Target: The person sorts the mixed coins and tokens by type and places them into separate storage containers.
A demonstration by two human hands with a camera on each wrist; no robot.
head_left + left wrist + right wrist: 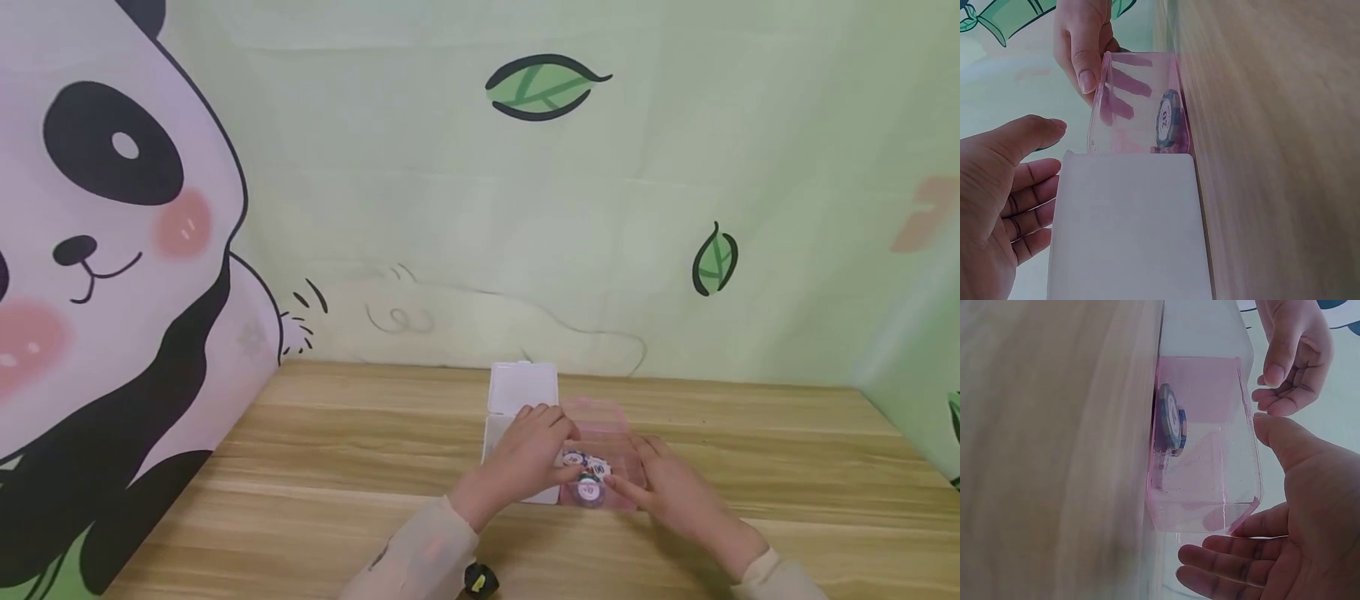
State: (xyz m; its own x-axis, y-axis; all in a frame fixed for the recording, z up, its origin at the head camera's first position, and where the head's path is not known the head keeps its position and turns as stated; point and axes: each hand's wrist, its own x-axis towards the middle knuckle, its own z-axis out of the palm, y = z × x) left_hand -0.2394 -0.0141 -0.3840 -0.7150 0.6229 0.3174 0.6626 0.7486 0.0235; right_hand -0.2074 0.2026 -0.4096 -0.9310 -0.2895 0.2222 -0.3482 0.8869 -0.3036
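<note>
Two small plastic boxes stand side by side with lids open: a white box (498,431) on the left, a clear pink box (624,467) on the right. Several poker chips (588,493) lie in the pink one. My left hand (528,450) is above the boxes, thumb and loosely bent fingers apart; nothing shows in its grasp. In the left wrist view, the white box's wall (1125,225) is beside it. At the pink box's right end, my right hand (678,492) rests its thumb near the rim and its extended fingers against the outer wall.
A wood-grain table (337,467) carries the boxes. Behind rises a pale green cloth (375,167) printed with leaves and a panda (150,250). Close to my left forearm is a small black object (480,579) with a yellow mark.
</note>
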